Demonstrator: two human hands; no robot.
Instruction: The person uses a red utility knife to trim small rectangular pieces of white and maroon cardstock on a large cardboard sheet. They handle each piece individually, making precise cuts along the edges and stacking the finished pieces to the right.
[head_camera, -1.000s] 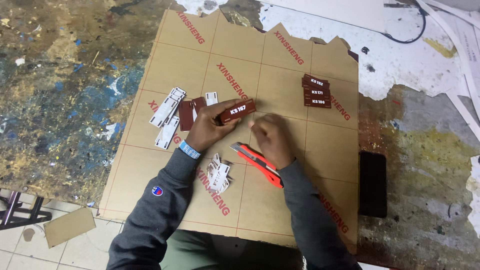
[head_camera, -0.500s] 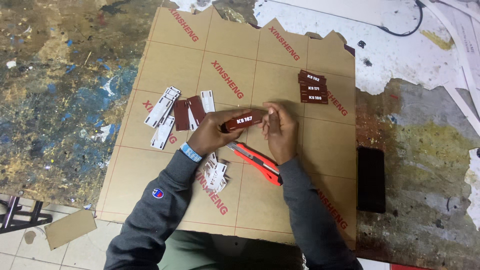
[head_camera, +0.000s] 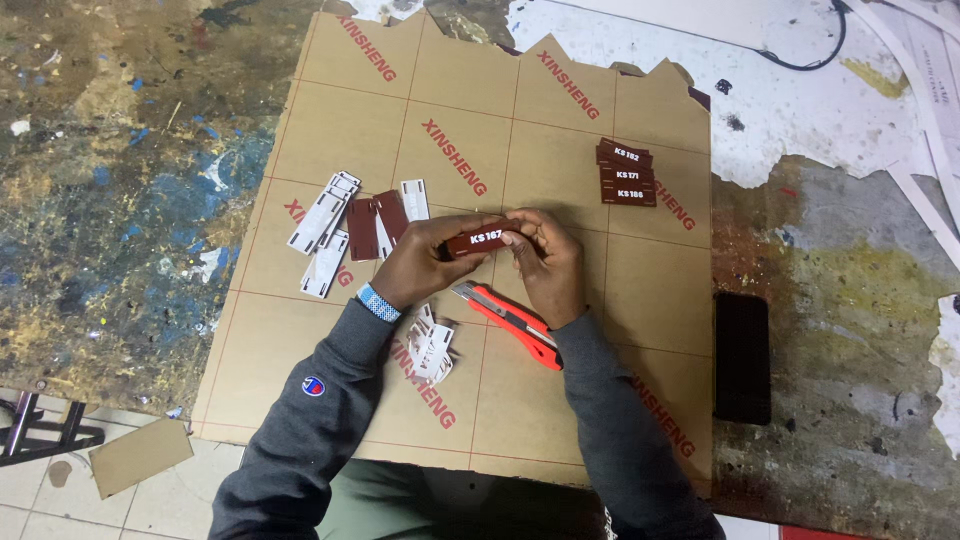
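Held piece: a small brown plate (head_camera: 484, 240) with white lettering on its face is being held just above the middle of the brown board (head_camera: 470, 130), between both hands.
Long axis: running nearly left to right across the view, its right end sitting a touch higher than its left (a slight tilt only); lettered face is turning up toward the camera.
Left hand: the left hand (head_camera: 420, 265) is closing on the plate's left end, thumb over the near edge and fingers curling behind.
Right hand: the right hand (head_camera: 550, 265) is pinching the plate's right end, fingertips bunching at the top corner.
Knife: an orange utility knife (head_camera: 510, 322) is lying on the board just below the hands, pointing up-left, touched by neither hand.
Left pile: white strips and brown plates (head_camera: 352, 232) are lying loose just left of the left hand.
Peelings: crumpled white scraps (head_camera: 430, 348) are sitting beside the left forearm.
Stack: more lettered brown plates (head_camera: 626, 172) are stacked well apart, up-right on the board.
Off board: a black slab (head_camera: 742, 356) is resting on the paint-stained bench (head_camera: 110, 200) to the right.
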